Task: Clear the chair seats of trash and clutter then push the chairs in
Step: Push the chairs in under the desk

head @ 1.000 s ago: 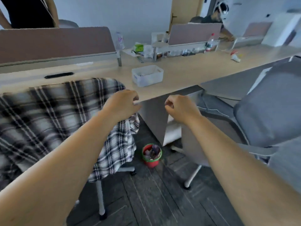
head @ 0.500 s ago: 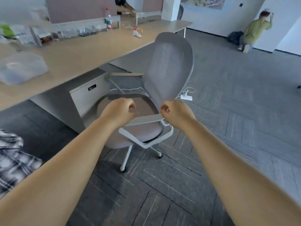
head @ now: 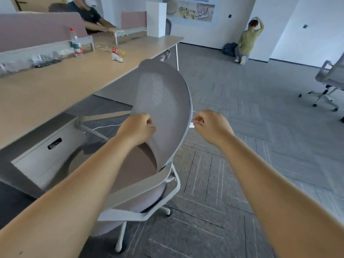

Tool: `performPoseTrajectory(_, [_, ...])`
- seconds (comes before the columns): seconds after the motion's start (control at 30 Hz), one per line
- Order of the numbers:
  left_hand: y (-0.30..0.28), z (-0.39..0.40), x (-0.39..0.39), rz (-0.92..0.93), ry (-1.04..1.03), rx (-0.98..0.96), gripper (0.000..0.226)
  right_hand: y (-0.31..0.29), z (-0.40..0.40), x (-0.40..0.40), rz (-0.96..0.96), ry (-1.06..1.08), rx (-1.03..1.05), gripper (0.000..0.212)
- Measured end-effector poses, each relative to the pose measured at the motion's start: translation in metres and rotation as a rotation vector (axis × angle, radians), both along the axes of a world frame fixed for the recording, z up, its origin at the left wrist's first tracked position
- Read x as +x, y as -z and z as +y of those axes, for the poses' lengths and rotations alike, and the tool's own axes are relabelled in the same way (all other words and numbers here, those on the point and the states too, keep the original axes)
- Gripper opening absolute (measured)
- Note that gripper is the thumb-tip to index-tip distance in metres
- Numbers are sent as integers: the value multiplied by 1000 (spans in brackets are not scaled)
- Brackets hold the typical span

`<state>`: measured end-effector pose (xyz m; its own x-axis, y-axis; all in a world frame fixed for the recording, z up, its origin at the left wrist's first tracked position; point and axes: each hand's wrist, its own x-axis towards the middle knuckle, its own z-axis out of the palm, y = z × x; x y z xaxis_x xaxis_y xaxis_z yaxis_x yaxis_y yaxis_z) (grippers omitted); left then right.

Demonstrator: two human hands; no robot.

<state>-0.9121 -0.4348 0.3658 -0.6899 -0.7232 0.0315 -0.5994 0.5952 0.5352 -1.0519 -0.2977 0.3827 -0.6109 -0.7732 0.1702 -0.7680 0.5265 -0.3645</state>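
A grey mesh-backed office chair (head: 163, 101) stands beside the long wooden desk (head: 55, 90), its seat (head: 134, 164) bare and turned partly away from the desk. My left hand (head: 137, 129) is a loose fist in front of the backrest, on its inner side. My right hand (head: 210, 125) is a closed fist just right of the backrest's edge, not touching it. Neither hand holds anything that I can see.
A white drawer unit (head: 46, 153) sits under the desk. On the desk are a water bottle (head: 76, 43), clear packets and a small toy. One person sits at the far desk, another crouches by the wall (head: 247, 41). A second chair (head: 329, 79) stands far right on open carpet.
My view has swung right, from the plaid-covered chair to the grey chair, which now looks closer. Both fists have stayed closed in front of me.
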Motion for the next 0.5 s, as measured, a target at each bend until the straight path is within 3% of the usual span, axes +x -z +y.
performPoseTrajectory(0.27, [-24,-54,-113,124,-20,54,24,-18,-50,-102,15,34,-38,25])
performPoseTrajectory(0.5, [-21,-90,-202,130,-233,96,45,-7,-120,-211,-7,-155,1,28])
